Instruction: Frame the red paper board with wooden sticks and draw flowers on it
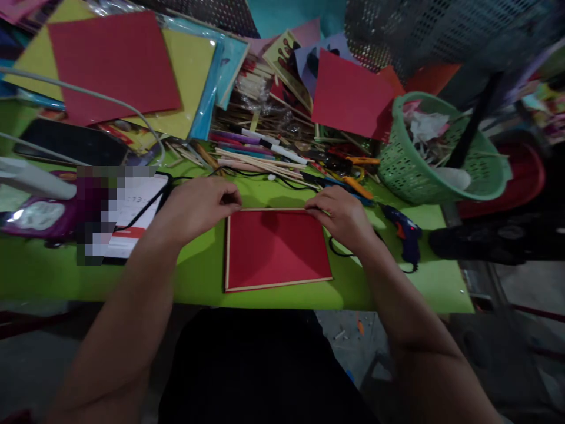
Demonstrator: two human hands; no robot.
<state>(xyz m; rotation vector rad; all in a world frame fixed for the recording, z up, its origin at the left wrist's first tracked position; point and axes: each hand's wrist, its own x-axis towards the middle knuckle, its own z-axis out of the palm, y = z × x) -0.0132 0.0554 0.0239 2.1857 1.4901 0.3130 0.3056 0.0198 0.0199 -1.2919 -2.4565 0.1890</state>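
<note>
Head view: left hand (206,201) and right hand (343,215) pinch a thin stick (273,209) near its ends, seemingly to hold it straight along the far edge of the red card (278,252) on the tabletop (198,277).

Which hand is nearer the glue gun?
Right. The right hand is left of the glue gun; the left hand farther left, at the far left corner of the red card.

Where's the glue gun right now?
On the head view's right side, the glue gun lies on the green table, right of the right hand and just below the green basket.
</note>
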